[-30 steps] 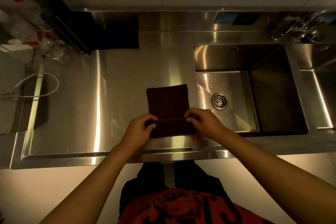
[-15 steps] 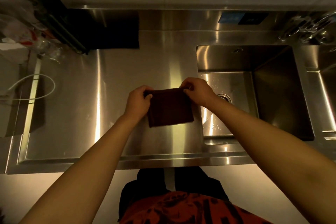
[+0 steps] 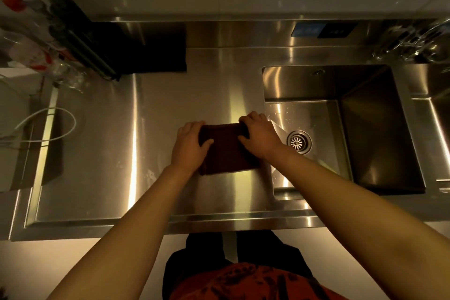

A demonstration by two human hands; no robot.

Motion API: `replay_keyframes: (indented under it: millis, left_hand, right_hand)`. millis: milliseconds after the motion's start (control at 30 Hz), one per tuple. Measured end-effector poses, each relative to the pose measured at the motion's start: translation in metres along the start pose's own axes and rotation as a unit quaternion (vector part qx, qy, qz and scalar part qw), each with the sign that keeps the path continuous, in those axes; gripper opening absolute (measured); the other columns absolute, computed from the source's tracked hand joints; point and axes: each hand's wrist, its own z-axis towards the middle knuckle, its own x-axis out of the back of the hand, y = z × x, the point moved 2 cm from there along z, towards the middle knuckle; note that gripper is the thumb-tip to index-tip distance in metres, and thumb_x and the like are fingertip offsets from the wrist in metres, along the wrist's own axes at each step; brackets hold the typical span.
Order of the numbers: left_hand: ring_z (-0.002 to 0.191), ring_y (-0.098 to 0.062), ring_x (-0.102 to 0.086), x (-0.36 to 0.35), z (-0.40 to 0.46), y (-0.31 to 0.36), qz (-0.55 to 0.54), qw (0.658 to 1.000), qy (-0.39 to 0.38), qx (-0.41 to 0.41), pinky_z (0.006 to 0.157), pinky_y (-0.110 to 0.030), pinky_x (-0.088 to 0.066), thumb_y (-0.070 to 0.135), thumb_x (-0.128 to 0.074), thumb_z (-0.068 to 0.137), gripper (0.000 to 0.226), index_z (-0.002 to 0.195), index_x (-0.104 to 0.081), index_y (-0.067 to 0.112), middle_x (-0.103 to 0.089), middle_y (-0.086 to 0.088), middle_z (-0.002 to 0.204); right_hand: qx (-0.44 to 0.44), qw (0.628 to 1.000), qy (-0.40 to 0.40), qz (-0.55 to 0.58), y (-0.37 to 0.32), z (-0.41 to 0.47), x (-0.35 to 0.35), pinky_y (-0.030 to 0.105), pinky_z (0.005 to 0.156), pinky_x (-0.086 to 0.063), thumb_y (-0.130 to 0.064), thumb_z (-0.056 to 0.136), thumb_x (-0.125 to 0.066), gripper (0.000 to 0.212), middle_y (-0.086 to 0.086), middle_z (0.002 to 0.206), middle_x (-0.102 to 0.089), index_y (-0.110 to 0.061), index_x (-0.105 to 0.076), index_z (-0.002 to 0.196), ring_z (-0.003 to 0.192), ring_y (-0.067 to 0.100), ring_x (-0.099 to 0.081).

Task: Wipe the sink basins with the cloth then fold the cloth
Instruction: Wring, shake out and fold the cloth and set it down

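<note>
A dark brown cloth (image 3: 226,151) lies folded in a small rectangle on the steel counter (image 3: 151,153), just left of the sink basin (image 3: 365,129). My left hand (image 3: 190,145) grips the cloth's left side, fingers over its far edge. My right hand (image 3: 259,135) grips the right side the same way, beside the basin's left rim. The basin shows its round drain (image 3: 299,142) and some water drops. A second basin (image 3: 438,129) is partly visible at the far right.
A dark rack (image 3: 80,39) with bottles and clear plastic stands at the back left, beside a black mat (image 3: 155,48). A white cable loop (image 3: 46,126) lies at the left. Taps (image 3: 414,41) sit at the back right. The counter's front edge is near my body.
Both hands lifted the cloth's near edge and carried it over to the far edge, folding the cloth in half. They now press the folded cloth on the counter.
</note>
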Motion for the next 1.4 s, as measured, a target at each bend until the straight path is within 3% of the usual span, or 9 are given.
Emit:
replay_keyframes:
  millis: [100,233,400,500,767,967,1133,1267,1400]
  left_hand:
    - [0.131,-0.031,-0.047,-0.002,0.003,0.0,0.027,0.999,-0.036,0.006,0.112,-0.039,-0.04,0.022,-0.068,0.099,0.055,0.151,-0.05,0.013,-0.051,-0.012,0.142]
    - [0.116,-0.035,-0.057,0.006,0.017,0.004,0.031,0.997,-0.06,0.04,0.104,-0.038,-0.046,0.015,-0.069,0.097,0.033,0.129,-0.066,0.007,-0.053,-0.015,0.123]
    - [0.105,-0.024,-0.063,0.017,0.003,0.011,-0.062,0.994,-0.035,0.087,0.087,-0.025,-0.046,0.007,-0.073,0.091,0.02,0.11,-0.067,0.01,-0.063,-0.007,0.114]
    - [0.098,-0.019,-0.063,0.02,-0.015,0.013,-0.104,0.989,-0.015,0.1,0.072,-0.014,-0.042,0.005,-0.072,0.092,0.017,0.104,-0.063,0.013,-0.067,-0.002,0.104]
    - [0.085,-0.003,-0.063,0.062,-0.021,0.003,-0.161,0.983,0.046,0.079,0.069,-0.004,-0.041,0.004,-0.077,0.088,0.02,0.096,-0.066,0.02,-0.068,0.007,0.092]
    - [0.089,-0.014,-0.069,0.117,0.011,-0.025,-0.158,0.984,0.064,0.05,0.08,-0.024,-0.053,0.007,-0.078,0.088,0.019,0.104,-0.069,0.014,-0.073,-0.001,0.097]
    - [0.084,0.003,-0.067,0.157,0.049,-0.055,-0.166,0.983,0.069,0.026,0.069,-0.004,-0.044,0.006,-0.077,0.089,0.025,0.098,-0.068,0.027,-0.071,0.008,0.094]
    - [0.084,0.005,-0.066,0.182,0.081,-0.077,-0.17,0.982,0.08,0.022,0.071,-0.006,-0.045,0.008,-0.078,0.089,0.027,0.101,-0.066,0.029,-0.07,0.011,0.094]
    - [0.089,0.001,-0.066,0.198,0.112,-0.092,-0.176,0.98,0.091,0.014,0.076,-0.017,-0.05,0.011,-0.076,0.092,0.023,0.103,-0.065,0.029,-0.07,0.009,0.095]
  right_hand:
    - [-0.017,1.0,-0.005,0.0,0.001,0.002,-0.004,0.045,0.098,-0.046,-0.036,0.086,-0.069,0.046,0.008,0.122,-0.055,-0.018,-0.059,0.127,0.116,0.031,-0.049]
    - [-0.028,0.999,-0.026,0.023,0.006,0.005,0.002,0.039,0.096,-0.047,-0.031,0.082,-0.076,0.034,0.009,0.117,-0.054,-0.017,-0.068,0.112,0.113,0.029,-0.05]
    - [-0.034,0.983,-0.057,0.17,0.013,-0.004,0.012,0.027,0.069,-0.047,-0.016,0.079,-0.076,0.02,-0.006,0.093,-0.057,-0.023,-0.06,0.088,0.092,0.02,-0.061]
    - [-0.006,0.979,-0.073,0.19,0.01,-0.008,0.019,0.032,0.075,-0.053,-0.015,0.081,-0.075,0.02,-0.005,0.091,-0.063,-0.023,-0.06,0.091,0.089,0.018,-0.064]
    - [0.027,0.971,-0.058,0.23,-0.023,0.006,0.046,0.023,0.073,-0.05,-0.021,0.084,-0.079,0.02,-0.009,0.097,-0.065,-0.027,-0.064,0.096,0.09,0.008,-0.063]
    - [0.041,0.969,-0.028,0.242,-0.073,0.042,0.06,0.029,0.081,-0.053,-0.018,0.084,-0.079,0.02,-0.004,0.099,-0.066,-0.025,-0.065,0.097,0.093,0.013,-0.064]
    - [0.04,0.967,-0.015,0.252,-0.117,0.078,0.069,0.031,0.082,-0.056,-0.015,0.087,-0.076,0.02,0.003,0.106,-0.068,-0.018,-0.066,0.105,0.096,0.018,-0.066]
    - [0.034,0.966,-0.013,0.258,-0.145,0.113,0.072,0.023,0.075,-0.053,-0.014,0.089,-0.075,0.023,0.005,0.108,-0.069,-0.017,-0.066,0.11,0.096,0.019,-0.067]
    - [0.022,0.963,0.01,0.267,-0.161,0.151,0.071,0.033,0.083,-0.054,-0.012,0.085,-0.077,0.023,0.008,0.102,-0.07,-0.014,-0.067,0.106,0.094,0.023,-0.068]
